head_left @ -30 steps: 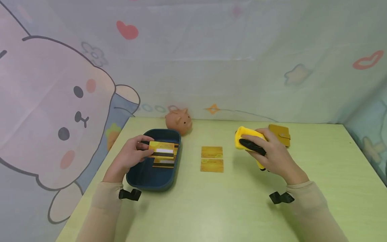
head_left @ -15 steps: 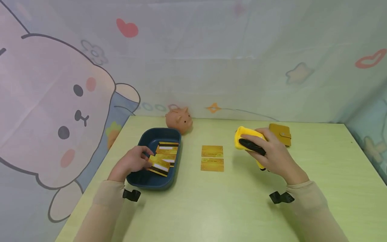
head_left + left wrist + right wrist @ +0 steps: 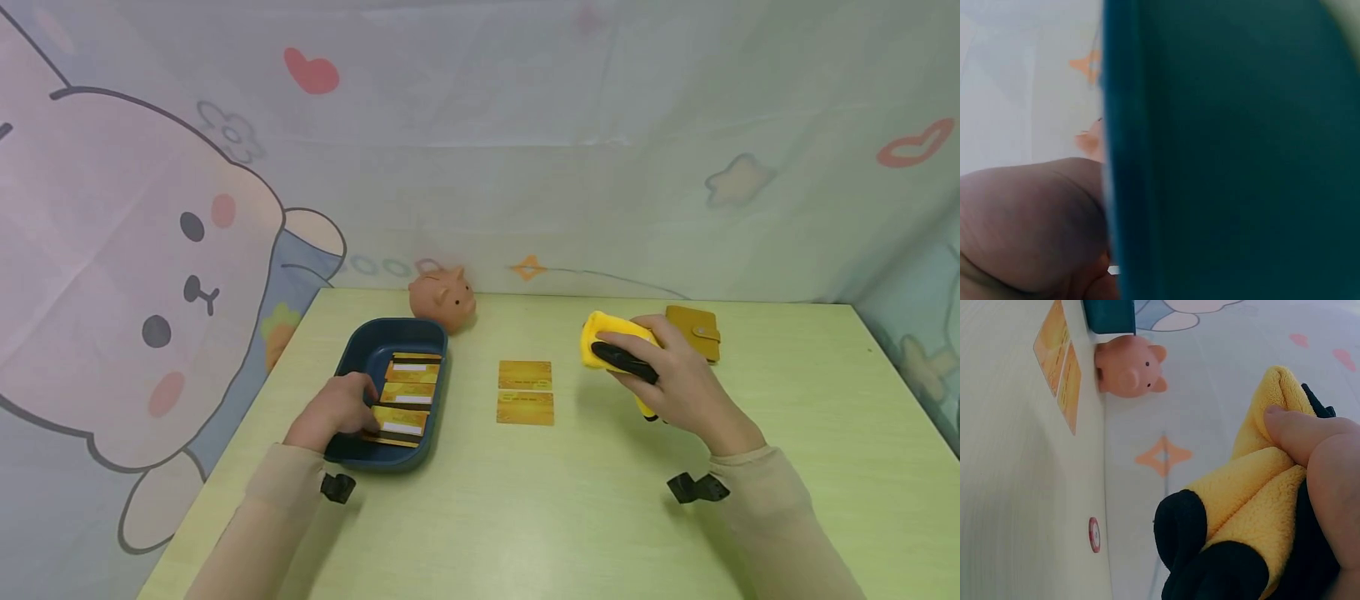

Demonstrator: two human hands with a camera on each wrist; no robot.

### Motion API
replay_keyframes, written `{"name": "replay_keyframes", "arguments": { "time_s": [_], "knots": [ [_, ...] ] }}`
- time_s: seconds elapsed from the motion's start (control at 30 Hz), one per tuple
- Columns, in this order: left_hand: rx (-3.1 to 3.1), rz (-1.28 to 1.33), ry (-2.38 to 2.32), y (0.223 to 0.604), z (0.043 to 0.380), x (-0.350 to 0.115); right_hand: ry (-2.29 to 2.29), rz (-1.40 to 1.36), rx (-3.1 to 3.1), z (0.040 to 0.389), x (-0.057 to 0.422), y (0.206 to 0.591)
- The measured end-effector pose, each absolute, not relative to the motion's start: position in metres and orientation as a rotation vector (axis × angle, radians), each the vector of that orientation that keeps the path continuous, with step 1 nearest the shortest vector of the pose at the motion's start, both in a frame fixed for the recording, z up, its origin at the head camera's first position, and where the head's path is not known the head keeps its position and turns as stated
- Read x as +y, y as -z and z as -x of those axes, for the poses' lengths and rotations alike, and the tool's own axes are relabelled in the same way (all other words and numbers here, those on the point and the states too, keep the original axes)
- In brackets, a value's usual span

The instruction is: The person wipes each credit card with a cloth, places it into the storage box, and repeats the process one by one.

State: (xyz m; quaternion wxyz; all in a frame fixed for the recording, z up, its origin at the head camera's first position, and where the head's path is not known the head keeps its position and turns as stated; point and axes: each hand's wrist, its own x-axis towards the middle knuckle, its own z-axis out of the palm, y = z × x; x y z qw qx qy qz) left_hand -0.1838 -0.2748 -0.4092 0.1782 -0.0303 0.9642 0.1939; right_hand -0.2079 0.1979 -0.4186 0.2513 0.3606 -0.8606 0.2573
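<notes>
In the head view, my left hand [image 3: 341, 410] reaches over the side of a dark blue tray [image 3: 386, 457]. Its fingertips are at the left edge of a gold bank card [image 3: 399, 422], lowest of three in a column with stripes and white strips facing up. The thumb is partly hidden. Above it lie a middle bank card [image 3: 408, 392] and an upper bank card [image 3: 414, 368]. My right hand [image 3: 678, 383] grips a bunched yellow cloth with black edging [image 3: 617, 330] above the table; in the right wrist view the thumb presses into the cloth [image 3: 1254, 487].
Two more gold cards, a back card [image 3: 525, 375] and a front card [image 3: 525, 408], lie mid-table. A piggy bank [image 3: 442, 300] stands behind the tray. A mustard wallet [image 3: 693, 333] lies beyond my right hand. The right wrist view shows a small red-and-white disc [image 3: 1094, 535].
My left hand has moved down and slightly right with a card, which has gone from above the upper part of the tray to the bottom of the column. The right hand stays put with the cloth.
</notes>
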Motion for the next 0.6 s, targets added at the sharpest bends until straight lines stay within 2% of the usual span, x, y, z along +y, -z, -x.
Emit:
{"name": "replay_keyframes", "arguments": {
  "time_s": [0.6],
  "knots": [
    [2.705,0.118,-0.545,0.4131,0.1832,-0.2695,-0.705,-0.978,-2.336,0.2083,0.1994,0.4187]
  ]
}}
